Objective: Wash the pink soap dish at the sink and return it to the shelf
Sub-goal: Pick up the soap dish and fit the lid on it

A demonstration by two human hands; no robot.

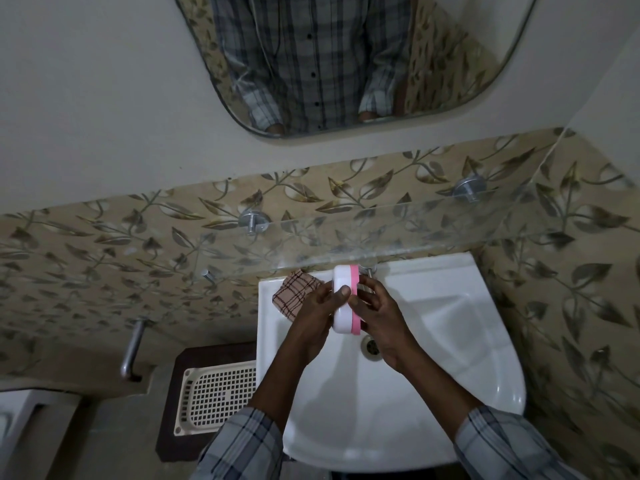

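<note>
Pink soap dish [345, 299], white body with a pink band, held up on edge over the back half of the white sink [450, 341], just in front of the tap. Left hand [320, 308] wrapped round the white side, thumb pressed flat across its face. Right hand [375, 315] gripping the pink-band side, thumb on the rim, fingers curled behind. So both hands clamped on the dish, pretty firm hold by the look of it.

Drain [370, 345] right below the dish, bowl looking dry-ish, can't really tell. Checked cloth [294, 292] bunched on the sink's back left corner, just beside the left hand. Tap [370, 270] mostly hidden behind the dish.

Glass shelf [467, 233] running along the wall above the sink, on two round metal brackets, leaf-pattern tiles showing through it. Cream plastic basket [216, 396] on a dark brown stand left of the sink. Metal pipe [133, 348] sticking out further left. Mirror [346, 64] up top, plaid shirt reflected in it, same plaid on both sleeves at the bottom.
</note>
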